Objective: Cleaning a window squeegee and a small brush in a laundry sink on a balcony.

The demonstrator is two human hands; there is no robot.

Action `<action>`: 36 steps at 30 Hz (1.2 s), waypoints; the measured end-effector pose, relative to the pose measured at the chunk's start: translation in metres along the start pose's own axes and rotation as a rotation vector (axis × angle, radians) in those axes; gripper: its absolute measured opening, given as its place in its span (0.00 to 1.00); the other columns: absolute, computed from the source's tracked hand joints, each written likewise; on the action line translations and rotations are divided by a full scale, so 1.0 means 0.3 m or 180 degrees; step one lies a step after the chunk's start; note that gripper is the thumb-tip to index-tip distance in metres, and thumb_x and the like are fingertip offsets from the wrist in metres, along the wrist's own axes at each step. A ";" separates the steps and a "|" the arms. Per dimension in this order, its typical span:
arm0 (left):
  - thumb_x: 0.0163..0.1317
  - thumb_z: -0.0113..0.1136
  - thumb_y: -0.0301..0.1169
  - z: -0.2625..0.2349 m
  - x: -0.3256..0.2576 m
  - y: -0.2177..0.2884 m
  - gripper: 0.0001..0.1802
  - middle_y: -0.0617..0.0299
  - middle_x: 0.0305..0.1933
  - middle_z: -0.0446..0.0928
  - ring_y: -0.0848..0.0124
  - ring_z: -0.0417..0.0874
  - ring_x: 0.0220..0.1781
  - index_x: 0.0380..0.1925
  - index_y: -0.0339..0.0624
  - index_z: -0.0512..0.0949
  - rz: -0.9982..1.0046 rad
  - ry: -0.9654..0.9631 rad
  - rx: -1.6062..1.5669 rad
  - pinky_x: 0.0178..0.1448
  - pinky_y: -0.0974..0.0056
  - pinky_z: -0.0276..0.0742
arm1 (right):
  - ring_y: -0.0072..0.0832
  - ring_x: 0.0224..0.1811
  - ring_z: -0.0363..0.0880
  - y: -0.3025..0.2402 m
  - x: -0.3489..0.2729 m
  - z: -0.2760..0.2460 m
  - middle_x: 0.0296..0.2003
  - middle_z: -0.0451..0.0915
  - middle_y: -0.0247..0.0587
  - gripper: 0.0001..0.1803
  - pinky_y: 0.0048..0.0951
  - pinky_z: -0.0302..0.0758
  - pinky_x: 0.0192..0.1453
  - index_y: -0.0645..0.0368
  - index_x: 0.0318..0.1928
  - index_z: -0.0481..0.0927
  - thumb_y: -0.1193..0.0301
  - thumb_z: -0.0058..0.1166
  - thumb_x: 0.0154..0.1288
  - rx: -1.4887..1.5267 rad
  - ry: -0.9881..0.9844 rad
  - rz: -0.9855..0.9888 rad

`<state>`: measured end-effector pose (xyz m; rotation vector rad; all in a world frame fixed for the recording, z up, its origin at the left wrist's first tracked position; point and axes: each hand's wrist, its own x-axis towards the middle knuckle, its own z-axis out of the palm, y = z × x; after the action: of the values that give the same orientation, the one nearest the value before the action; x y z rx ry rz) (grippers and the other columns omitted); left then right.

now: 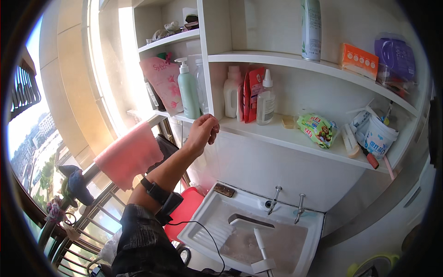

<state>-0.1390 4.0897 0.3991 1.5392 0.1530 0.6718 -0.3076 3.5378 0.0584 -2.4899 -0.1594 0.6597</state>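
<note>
Left hand [203,133]: fingers loosely curled (whether around anything, I cannot tell), near the lower shelf's [277,134] front edge.
Right hand: outside the view; state cannot be told.
Pump bottle [188,94]: pale green, upright at that edge, just up-left of the left hand.
Sink [210,233]: below, well apart.

Head-worn fisheye, facing shelves [258,56], tilted toward sink [217,234]

Home laundry balcony: washboard sink [213,234], 2 taps [275,201], bottle-lined shelves [281,139], railing [94,223].
</note>
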 end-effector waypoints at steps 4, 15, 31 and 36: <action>0.61 0.53 0.45 -0.127 0.135 0.272 0.15 0.70 0.18 0.64 0.80 0.56 0.13 0.23 0.49 0.69 -0.0037 0.1204 -0.0344 0.18 0.70 0.49 | 0.45 0.41 0.83 -0.065 0.089 -0.014 0.36 0.83 0.55 0.23 0.43 0.76 0.46 0.61 0.46 0.80 0.57 0.64 0.56 0.0059 -0.0006 -0.0150; 0.64 0.53 0.41 -0.240 0.404 0.566 0.15 0.73 0.14 0.59 0.79 0.51 0.12 0.20 0.52 0.69 -0.0725 0.1268 0.0523 0.17 0.68 0.45 | 0.44 0.43 0.83 -0.126 0.162 -0.018 0.37 0.83 0.53 0.23 0.42 0.76 0.49 0.61 0.47 0.81 0.58 0.65 0.56 0.0139 -0.0035 -0.0223; 0.65 0.50 0.33 -0.302 0.449 0.495 0.15 0.75 0.15 0.54 0.81 0.47 0.12 0.18 0.53 0.63 -0.0715 0.0820 -0.0573 0.17 0.72 0.43 | 0.42 0.46 0.84 -0.143 0.143 -0.028 0.39 0.84 0.52 0.24 0.41 0.76 0.52 0.60 0.49 0.81 0.60 0.67 0.55 0.0139 -0.0085 -0.0150; 0.68 0.51 0.39 -0.276 0.421 0.489 0.16 0.72 0.17 0.60 0.79 0.57 0.15 0.21 0.50 0.67 -0.0670 0.0537 -0.1025 0.18 0.72 0.52 | 0.42 0.47 0.84 -0.151 0.151 -0.021 0.39 0.85 0.51 0.24 0.40 0.76 0.53 0.60 0.50 0.82 0.61 0.67 0.54 0.0139 -0.0093 -0.0185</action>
<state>-0.1218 4.2074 0.5728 1.1397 0.3140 0.6242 -0.2638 3.5839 0.0685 -2.4251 -0.2252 0.6686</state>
